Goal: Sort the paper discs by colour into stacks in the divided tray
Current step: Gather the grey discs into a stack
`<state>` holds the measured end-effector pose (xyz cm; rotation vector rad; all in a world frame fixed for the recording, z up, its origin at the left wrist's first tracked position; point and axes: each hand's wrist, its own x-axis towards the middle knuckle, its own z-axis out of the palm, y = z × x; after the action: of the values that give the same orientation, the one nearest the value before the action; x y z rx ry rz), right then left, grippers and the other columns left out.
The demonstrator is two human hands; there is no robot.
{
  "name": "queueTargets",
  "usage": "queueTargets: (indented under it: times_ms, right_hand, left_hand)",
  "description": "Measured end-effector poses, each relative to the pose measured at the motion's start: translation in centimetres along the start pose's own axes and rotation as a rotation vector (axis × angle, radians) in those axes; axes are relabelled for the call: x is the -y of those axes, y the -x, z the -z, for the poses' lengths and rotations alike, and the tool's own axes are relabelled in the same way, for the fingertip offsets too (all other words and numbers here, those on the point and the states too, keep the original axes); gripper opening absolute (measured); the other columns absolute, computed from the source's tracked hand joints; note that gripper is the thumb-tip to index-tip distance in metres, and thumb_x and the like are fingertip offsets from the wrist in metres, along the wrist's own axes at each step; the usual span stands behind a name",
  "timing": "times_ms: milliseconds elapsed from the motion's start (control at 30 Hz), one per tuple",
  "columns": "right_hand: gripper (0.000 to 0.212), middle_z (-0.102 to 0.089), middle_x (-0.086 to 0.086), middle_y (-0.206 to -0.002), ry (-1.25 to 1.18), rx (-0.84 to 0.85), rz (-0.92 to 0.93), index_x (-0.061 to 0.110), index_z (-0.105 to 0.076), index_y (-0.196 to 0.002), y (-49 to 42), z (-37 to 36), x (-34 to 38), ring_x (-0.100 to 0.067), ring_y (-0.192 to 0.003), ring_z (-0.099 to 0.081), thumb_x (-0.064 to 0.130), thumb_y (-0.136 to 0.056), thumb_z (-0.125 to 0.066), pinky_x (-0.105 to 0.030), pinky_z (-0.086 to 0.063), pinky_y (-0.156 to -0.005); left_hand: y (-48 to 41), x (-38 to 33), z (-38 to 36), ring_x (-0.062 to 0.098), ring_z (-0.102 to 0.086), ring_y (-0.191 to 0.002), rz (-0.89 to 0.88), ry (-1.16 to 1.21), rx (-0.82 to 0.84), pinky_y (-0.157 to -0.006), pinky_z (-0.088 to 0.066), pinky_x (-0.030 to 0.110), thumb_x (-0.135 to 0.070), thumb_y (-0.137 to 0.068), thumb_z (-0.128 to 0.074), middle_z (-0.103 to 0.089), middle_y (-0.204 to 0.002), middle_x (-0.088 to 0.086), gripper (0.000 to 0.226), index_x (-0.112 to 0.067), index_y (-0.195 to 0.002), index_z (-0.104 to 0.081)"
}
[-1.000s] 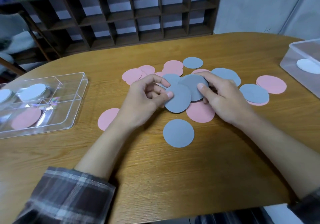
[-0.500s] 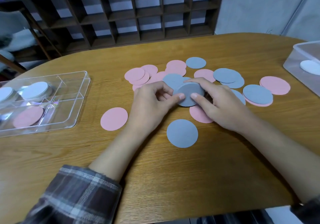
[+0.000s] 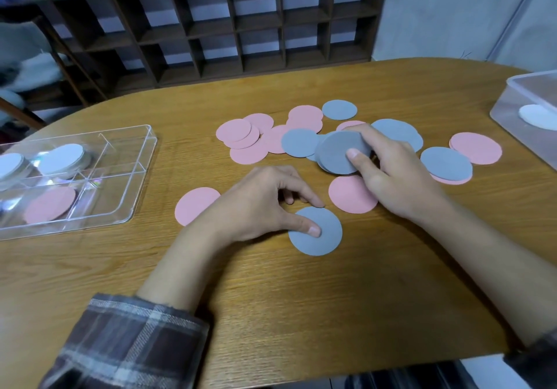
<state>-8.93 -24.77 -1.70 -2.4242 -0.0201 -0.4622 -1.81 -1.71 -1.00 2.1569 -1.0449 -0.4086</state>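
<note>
Pink and grey paper discs lie scattered on the wooden table (image 3: 301, 313). My right hand (image 3: 391, 174) grips a small stack of grey discs (image 3: 334, 153), tilted up above the pile. My left hand (image 3: 265, 205) rests lower, thumb and fingertip touching a single grey disc (image 3: 325, 238) that lies flat near me. A pink disc (image 3: 346, 196) lies between the hands, another pink disc (image 3: 193, 208) left of my left wrist. The clear divided tray (image 3: 132, 202) stands at the left with white stacks (image 3: 63, 156) and a pink stack (image 3: 49, 205) in separate compartments.
A clear plastic box (image 3: 524, 108) with a white disc inside stands at the right table edge. Dark wooden shelving (image 3: 241, 27) runs behind the table. More pink discs (image 3: 247, 138) and grey discs (image 3: 446, 162) spread across the middle.
My left hand let go of the grey stack and moved down onto the single grey disc near me. My right hand now holds the stack alone, slightly raised.
</note>
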Motion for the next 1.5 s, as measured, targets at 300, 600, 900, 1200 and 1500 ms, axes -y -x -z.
queueTargets:
  times_ms: [300,600,900,1200,1500]
  right_hand:
    - [0.039,-0.063,0.027,-0.102,-0.094,0.029,-0.019,0.034,-0.057,-0.141,0.0,-0.1,0.1,0.010,-0.090,-0.055,0.016,-0.107,-0.049,-0.003,-0.034,-0.071]
    - [0.036,-0.068,0.007,-0.093,-0.213,0.090,-0.003,0.031,-0.062,-0.135,0.3,-0.4,0.5,-0.010,-0.082,-0.059,0.021,-0.108,-0.041,-0.024,-0.043,-0.075]
    - [0.039,-0.064,-0.009,-0.082,-0.324,0.098,-0.040,0.040,-0.066,-0.127,0.3,-0.5,0.6,-0.020,-0.077,-0.061,0.030,-0.105,-0.036,-0.052,-0.050,-0.080]
    - [0.045,-0.063,0.005,-0.083,-0.125,0.098,0.026,0.037,-0.047,-0.152,0.5,-1.1,0.6,-0.010,-0.077,-0.058,0.043,-0.107,-0.047,-0.024,-0.047,-0.073]
    - [0.050,-0.057,0.013,-0.112,0.044,0.131,0.016,0.032,-0.034,-0.159,0.3,-1.0,0.8,-0.001,-0.103,-0.045,0.032,-0.109,-0.042,-0.017,-0.032,-0.080]
  left_hand:
    - [-0.4,0.1,0.1,0.013,-0.049,-0.068,0.022,0.284,-0.006,-0.062,-0.042,0.022,-0.011,-0.078,-0.091,-0.065,-0.075,-0.013,0.026,-0.018,-0.090,-0.069]
    - [-1.0,0.2,-0.6,0.019,-0.054,-0.072,-0.023,0.503,-0.205,-0.072,-0.048,0.029,-0.009,-0.090,-0.080,-0.063,-0.081,0.000,0.017,-0.011,-0.090,-0.063]
    - [-1.3,0.7,-1.4,0.025,-0.063,-0.070,0.061,0.460,-0.435,-0.075,-0.057,0.049,-0.023,-0.089,-0.082,-0.067,-0.076,0.018,0.021,-0.016,-0.089,-0.063]
    - [-1.7,0.3,-1.8,0.027,-0.072,-0.070,0.011,0.343,-0.589,-0.073,-0.062,0.041,-0.019,-0.083,-0.088,-0.073,-0.080,0.010,0.028,-0.016,-0.101,-0.066]
    - [-2.5,0.4,-2.8,0.014,-0.070,-0.069,-0.032,0.156,-0.643,-0.069,-0.059,0.024,-0.020,-0.079,-0.091,-0.073,-0.077,0.003,0.026,-0.012,-0.094,-0.071]
